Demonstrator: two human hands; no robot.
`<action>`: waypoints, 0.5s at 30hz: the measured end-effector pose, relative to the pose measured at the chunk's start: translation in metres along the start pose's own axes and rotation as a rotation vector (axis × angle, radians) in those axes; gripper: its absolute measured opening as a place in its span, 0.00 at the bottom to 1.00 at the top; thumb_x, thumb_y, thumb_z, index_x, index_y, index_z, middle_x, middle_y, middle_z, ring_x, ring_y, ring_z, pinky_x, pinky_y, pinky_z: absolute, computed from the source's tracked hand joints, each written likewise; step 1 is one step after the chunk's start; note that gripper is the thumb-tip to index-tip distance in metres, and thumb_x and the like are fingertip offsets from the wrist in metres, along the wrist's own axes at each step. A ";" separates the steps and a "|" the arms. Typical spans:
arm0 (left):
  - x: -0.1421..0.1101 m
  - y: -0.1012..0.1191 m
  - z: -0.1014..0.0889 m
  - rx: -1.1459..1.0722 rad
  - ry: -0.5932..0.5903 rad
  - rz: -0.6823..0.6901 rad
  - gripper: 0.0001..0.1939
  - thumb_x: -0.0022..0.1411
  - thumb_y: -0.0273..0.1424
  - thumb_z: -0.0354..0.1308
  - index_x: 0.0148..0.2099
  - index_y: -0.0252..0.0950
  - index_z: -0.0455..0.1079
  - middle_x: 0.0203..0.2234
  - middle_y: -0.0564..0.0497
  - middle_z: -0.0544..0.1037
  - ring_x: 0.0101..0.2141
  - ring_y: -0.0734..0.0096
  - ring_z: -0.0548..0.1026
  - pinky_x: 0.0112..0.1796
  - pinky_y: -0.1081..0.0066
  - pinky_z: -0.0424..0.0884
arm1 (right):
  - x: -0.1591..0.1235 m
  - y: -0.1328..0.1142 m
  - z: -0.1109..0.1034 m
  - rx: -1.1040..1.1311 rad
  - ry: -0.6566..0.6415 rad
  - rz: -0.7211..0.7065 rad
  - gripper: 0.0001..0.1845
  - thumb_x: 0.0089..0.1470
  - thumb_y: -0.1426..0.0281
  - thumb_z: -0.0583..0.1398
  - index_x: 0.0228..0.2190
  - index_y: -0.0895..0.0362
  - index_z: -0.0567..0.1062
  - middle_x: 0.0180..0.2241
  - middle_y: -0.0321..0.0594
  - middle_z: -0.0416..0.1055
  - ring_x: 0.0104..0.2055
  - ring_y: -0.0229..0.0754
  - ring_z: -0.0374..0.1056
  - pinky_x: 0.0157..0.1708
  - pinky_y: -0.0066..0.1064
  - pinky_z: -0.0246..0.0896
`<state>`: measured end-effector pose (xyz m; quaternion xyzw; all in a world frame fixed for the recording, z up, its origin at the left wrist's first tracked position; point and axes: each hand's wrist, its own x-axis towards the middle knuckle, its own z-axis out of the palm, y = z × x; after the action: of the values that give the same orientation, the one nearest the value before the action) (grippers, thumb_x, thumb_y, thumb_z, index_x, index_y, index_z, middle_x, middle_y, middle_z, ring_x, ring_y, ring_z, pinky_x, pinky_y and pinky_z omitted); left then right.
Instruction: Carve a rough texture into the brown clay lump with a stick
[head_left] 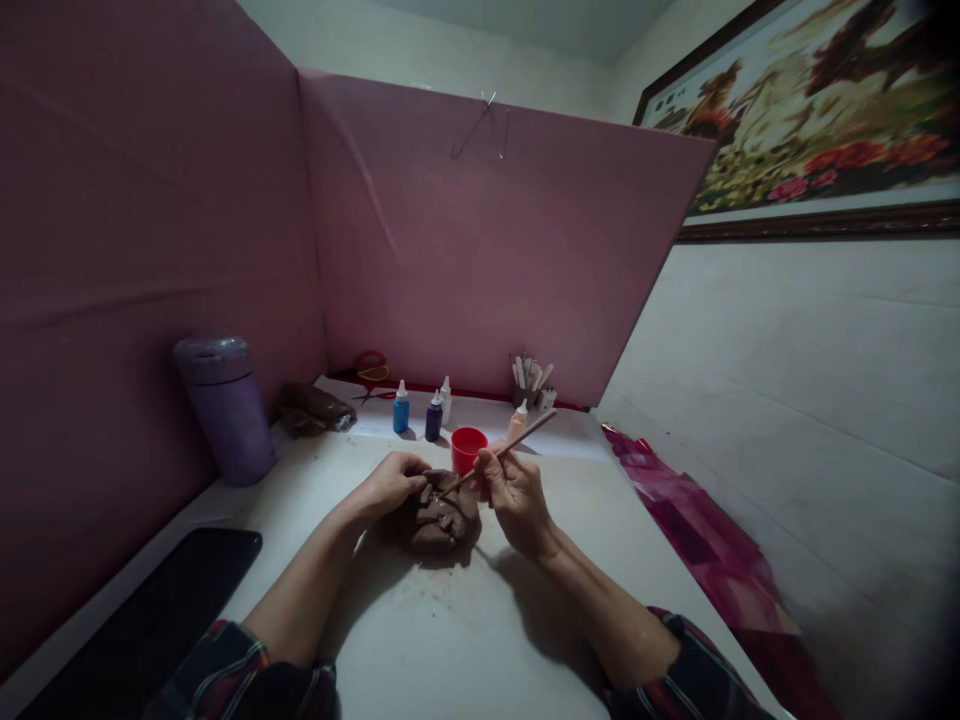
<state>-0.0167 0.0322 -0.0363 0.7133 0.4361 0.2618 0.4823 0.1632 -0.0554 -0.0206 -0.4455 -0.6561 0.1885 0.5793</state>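
A lump of brown clay with a rough, carved-looking top sits on the pale table in front of me. My left hand grips its upper left side, the thumb and fingers curled against the clay. Between the fingers of my right hand is a thin wooden stick tool, held like a pen and slanting down to the left. Its lower end meets the top of the clay; the exact shape of that tip is too small to tell. Right behind the clay stands a red cup.
Small bottles, blue, dark, white and peach, stand behind. Farther back are scissors and a tool holder. Leftward lie a wrapped brown bundle, a purple tumbler and a black slab. Pink panels enclose the table.
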 end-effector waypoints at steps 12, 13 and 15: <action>-0.002 0.008 -0.002 0.297 0.055 0.112 0.15 0.56 0.36 0.50 0.33 0.31 0.75 0.28 0.48 0.77 0.31 0.66 0.72 0.33 0.70 0.64 | -0.008 0.007 0.003 -0.142 0.031 -0.183 0.12 0.65 0.69 0.50 0.30 0.56 0.67 0.21 0.34 0.66 0.22 0.35 0.62 0.24 0.26 0.59; -0.005 0.014 -0.002 0.390 0.100 0.125 0.16 0.58 0.37 0.50 0.33 0.32 0.75 0.29 0.47 0.78 0.33 0.65 0.72 0.34 0.70 0.64 | -0.009 0.008 0.003 -0.155 0.030 -0.201 0.11 0.65 0.69 0.50 0.30 0.55 0.67 0.21 0.34 0.66 0.22 0.35 0.63 0.23 0.26 0.59; -0.016 0.031 -0.005 0.576 0.208 0.101 0.14 0.59 0.36 0.51 0.33 0.34 0.75 0.32 0.45 0.79 0.35 0.64 0.73 0.35 0.70 0.63 | -0.010 0.010 0.002 -0.180 0.031 -0.225 0.11 0.64 0.70 0.50 0.29 0.55 0.67 0.22 0.34 0.66 0.22 0.35 0.62 0.23 0.26 0.58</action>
<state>-0.0167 0.0153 -0.0051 0.8107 0.5034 0.2226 0.1996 0.1638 -0.0580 -0.0348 -0.4223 -0.7070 0.0559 0.5645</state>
